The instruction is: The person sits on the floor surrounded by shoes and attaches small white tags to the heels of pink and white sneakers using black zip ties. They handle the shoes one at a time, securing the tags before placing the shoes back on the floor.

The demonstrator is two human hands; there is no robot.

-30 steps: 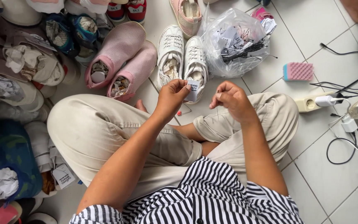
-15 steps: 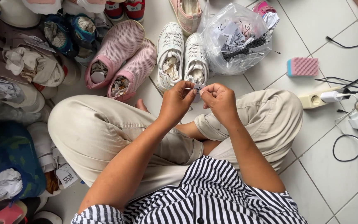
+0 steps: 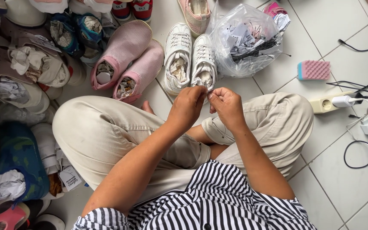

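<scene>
I sit cross-legged on a white tiled floor. My left hand [image 3: 188, 106] and my right hand [image 3: 227, 106] meet in front of me, fingertips pinched together on a small pale item [image 3: 206, 90] that is mostly hidden by the fingers. Just beyond my hands stands a pair of white sneakers [image 3: 190, 57] stuffed with paper. Left of them lies a pair of pink mesh slip-on shoes [image 3: 128, 57].
A clear plastic bag [image 3: 245, 40] of tags and black ties sits at the back right. A pink sponge [image 3: 314, 70], a power strip [image 3: 331, 103] and cables [image 3: 363, 153] lie to the right. Many shoes [image 3: 26, 72] crowd the left side.
My hands came together from apart and rose slightly toward the white sneakers. Both now pinch the same small item.
</scene>
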